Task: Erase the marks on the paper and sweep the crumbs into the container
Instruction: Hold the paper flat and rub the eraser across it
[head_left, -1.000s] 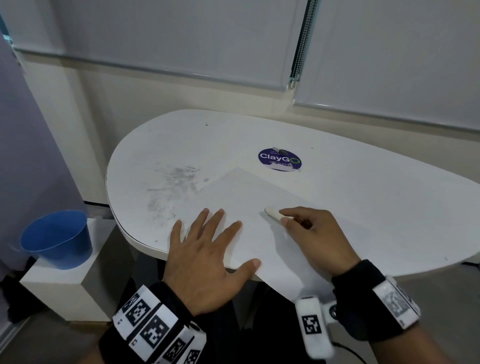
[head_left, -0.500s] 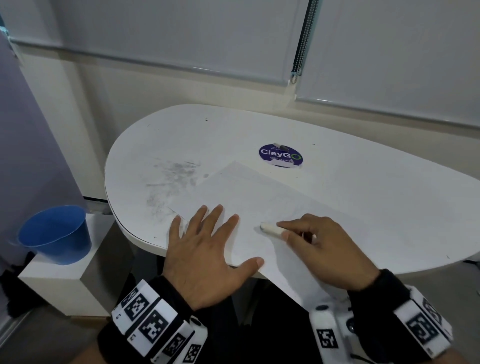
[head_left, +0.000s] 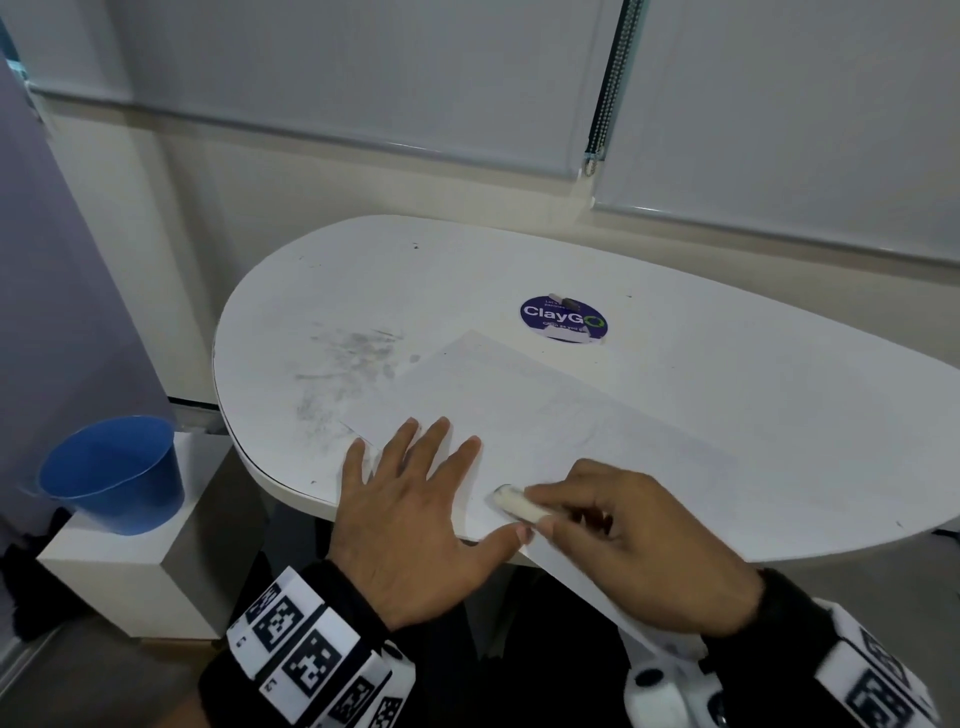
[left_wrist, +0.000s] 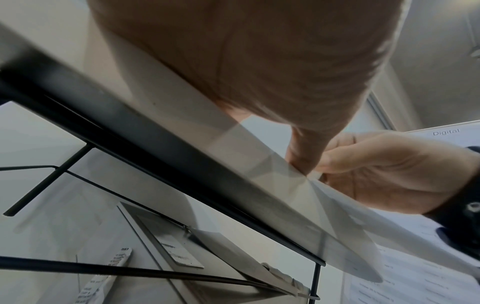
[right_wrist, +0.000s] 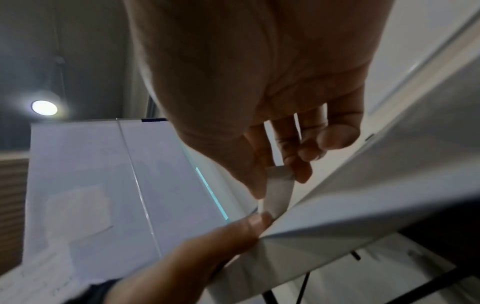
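Observation:
A white sheet of paper (head_left: 561, 415) lies askew on the white table (head_left: 727, 364), its near corner hanging over the front edge. My left hand (head_left: 410, 499) lies flat on the sheet's left part with fingers spread, its thumb near the table edge. My right hand (head_left: 623, 540) pinches a white eraser (head_left: 519, 503) and holds its tip down on the paper beside the left thumb. The right wrist view shows the eraser (right_wrist: 278, 193) between thumb and fingertips. The blue container (head_left: 111, 475) stands on a low white block left of the table, below its top.
Grey smudges (head_left: 353, 364) mark the table left of the paper. A round purple ClayGo sticker (head_left: 563, 318) with a small dark item on its far rim lies behind the sheet. Window blinds and a bead cord (head_left: 608, 93) hang behind. Black table legs (left_wrist: 78, 156) run underneath.
My right hand has drawn the eraser toward me across the paper, ending close to the left thumb near the table's front edge. The left hand has stayed flat on the sheet.

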